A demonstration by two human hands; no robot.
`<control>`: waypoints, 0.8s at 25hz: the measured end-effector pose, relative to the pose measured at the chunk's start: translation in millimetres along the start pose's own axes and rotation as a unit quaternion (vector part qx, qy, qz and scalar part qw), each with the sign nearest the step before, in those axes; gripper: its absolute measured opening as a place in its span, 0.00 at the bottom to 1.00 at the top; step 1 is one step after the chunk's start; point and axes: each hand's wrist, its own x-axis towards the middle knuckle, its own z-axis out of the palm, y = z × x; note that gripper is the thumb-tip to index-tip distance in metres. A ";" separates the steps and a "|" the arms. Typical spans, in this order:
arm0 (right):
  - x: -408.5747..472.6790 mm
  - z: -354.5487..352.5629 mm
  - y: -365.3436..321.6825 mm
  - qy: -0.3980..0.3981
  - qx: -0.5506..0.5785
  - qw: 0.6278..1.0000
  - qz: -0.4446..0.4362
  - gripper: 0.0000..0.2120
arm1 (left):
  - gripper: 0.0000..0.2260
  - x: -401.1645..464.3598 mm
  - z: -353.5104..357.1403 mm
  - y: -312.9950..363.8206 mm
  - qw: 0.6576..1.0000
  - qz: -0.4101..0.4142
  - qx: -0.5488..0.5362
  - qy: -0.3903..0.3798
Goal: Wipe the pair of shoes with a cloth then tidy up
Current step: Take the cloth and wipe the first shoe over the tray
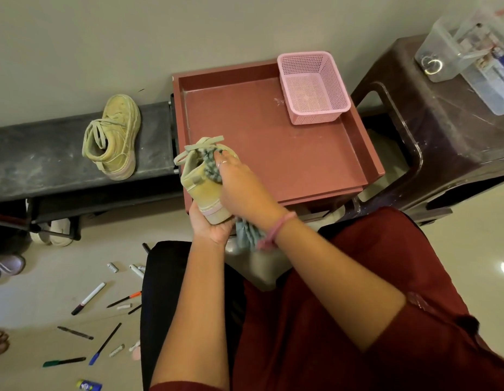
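Over the tray [273, 153]: one shoe [201, 184], heel in left hand [210, 225] grip; right hand [239, 182] pressed cloth [210, 167] on it. Second shoe [114, 136] on desk [34, 156]; wiping underway, tidying pending.

A plain room seen from above, with low furniture set against a pale wall.

A glossy cream tiled floor [470, 266] is seen below a bare beige wall [132, 38]; a dark bench [34, 162] is set left of the hands, a dark brown plastic stool [431, 142] to their right, and pens [88, 297] are scattered on the floor lower left.
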 end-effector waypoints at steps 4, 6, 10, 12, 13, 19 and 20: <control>29.1 -19.1 8.5 -0.036 0.045 0.997 0.049 0.07 | 0.13 5.4 -11.1 -6.6 0.999 -0.016 0.040 -0.013; 15.4 -6.4 2.9 -0.019 0.043 0.998 0.050 0.12 | 0.14 8.2 -12.0 -3.9 0.998 -0.021 0.049 -0.027; -22.5 14.1 -9.4 0.026 -0.035 0.998 0.039 0.31 | 0.18 6.0 -12.3 -5.3 0.997 -0.008 0.015 -0.080; -10.4 7.3 -0.4 0.013 -0.019 0.999 0.046 0.25 | 0.15 8.8 -14.5 -6.1 0.997 -0.021 0.032 -0.065; 0.7 1.9 3.7 -0.011 0.018 0.998 0.064 0.16 | 0.15 9.4 -14.5 -6.2 0.997 -0.037 0.022 -0.060; 73.7 -2.2 59.3 -0.100 -0.008 0.992 0.073 0.09 | 0.18 5.7 -14.0 -4.4 0.987 -0.140 -0.008 -0.083; 80.3 0.1 66.6 -0.097 0.005 0.993 0.074 0.08 | 0.20 7.3 -15.4 -3.3 0.984 -0.155 -0.015 -0.086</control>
